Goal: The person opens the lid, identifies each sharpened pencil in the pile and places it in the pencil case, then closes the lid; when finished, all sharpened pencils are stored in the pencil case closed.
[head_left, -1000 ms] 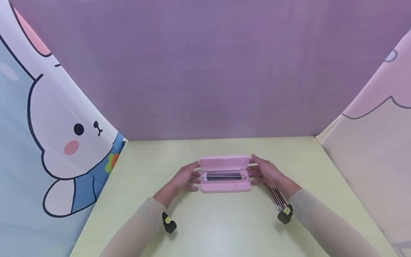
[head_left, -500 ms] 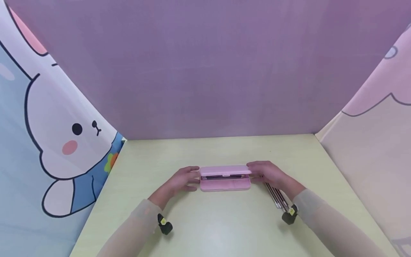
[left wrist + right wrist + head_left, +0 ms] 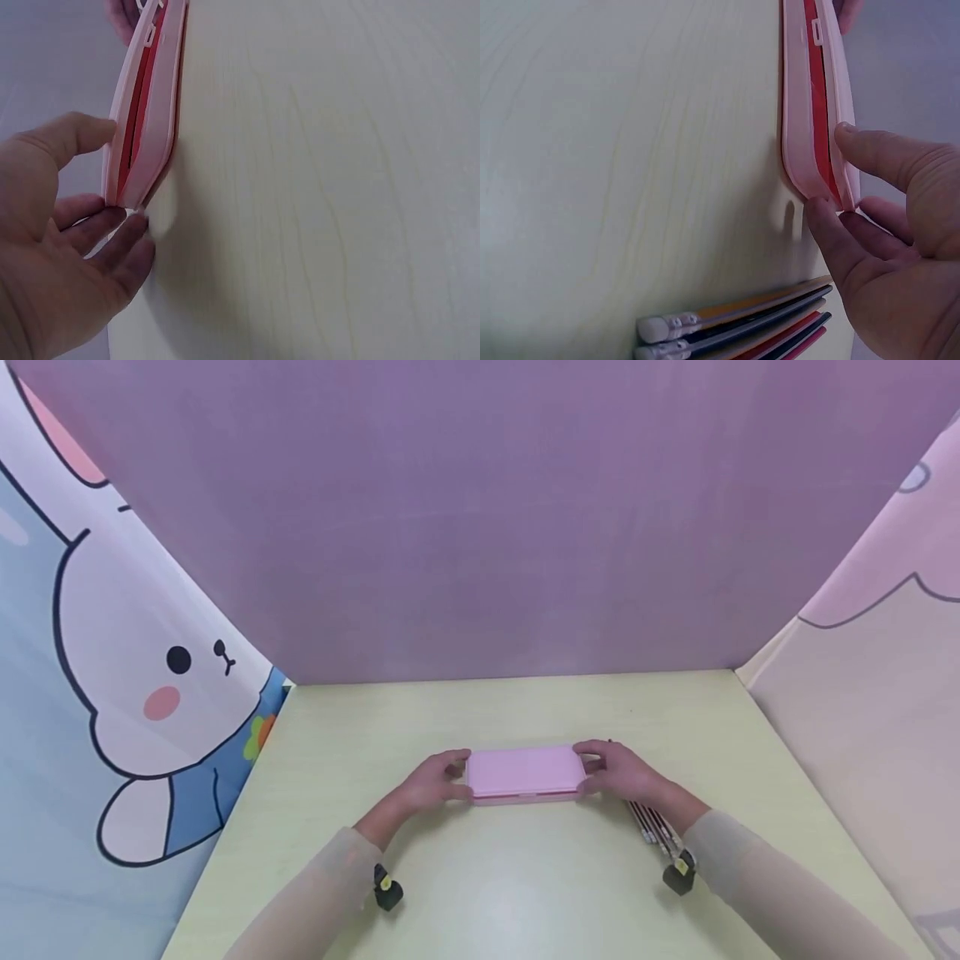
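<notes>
The left hand [image 3: 431,783] and right hand [image 3: 622,770] pinch opposite ends of the case [image 3: 525,772], lid nearly down. Pencils [image 3: 652,822] lie right of the case on the table [image 3: 525,885].

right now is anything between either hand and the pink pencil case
Nothing visible. The left hand and right hand both touch the ends of the pink pencil case. The loose pencils lie beside the right hand, not in between.

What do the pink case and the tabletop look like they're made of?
The pink case looks like molded plastic with a smooth matte finish: thin uniform walls, rounded corners and a small molded latch tab show in the wrist views. The tabletop appears to be pale laminate or veneer with faint wood grain lines; which one is unclear.
</notes>
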Demonstrator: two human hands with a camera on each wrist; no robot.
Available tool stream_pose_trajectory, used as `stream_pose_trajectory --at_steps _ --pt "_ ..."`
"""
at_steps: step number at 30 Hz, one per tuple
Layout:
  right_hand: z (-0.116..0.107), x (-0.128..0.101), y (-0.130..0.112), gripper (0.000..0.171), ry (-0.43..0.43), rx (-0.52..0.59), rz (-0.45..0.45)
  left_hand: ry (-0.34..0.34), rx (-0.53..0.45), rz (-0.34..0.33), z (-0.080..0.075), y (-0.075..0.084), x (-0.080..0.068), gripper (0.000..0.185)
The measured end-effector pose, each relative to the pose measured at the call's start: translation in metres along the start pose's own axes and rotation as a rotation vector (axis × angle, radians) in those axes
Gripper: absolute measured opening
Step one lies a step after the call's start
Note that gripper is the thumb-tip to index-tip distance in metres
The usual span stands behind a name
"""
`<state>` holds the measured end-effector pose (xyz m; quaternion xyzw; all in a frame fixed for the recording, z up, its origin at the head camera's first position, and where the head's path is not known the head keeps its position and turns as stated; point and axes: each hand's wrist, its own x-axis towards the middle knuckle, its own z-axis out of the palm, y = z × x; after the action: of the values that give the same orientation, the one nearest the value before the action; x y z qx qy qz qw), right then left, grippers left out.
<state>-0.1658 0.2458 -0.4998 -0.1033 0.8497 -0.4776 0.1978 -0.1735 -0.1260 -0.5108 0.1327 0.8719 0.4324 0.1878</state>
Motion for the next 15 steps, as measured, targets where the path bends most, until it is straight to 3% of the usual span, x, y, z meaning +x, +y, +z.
stream_pose_trajectory --at_steps 8,15 --pt "0.004 0.0 0.002 0.083 0.011 -0.085 0.003 0.047 0.255 0.124 0.007 -0.008 0.002 0.097" --pt "0.008 -0.003 0.006 0.084 0.024 -0.143 -0.045 0.026 0.306 0.134 0.008 -0.011 -0.002 0.094"
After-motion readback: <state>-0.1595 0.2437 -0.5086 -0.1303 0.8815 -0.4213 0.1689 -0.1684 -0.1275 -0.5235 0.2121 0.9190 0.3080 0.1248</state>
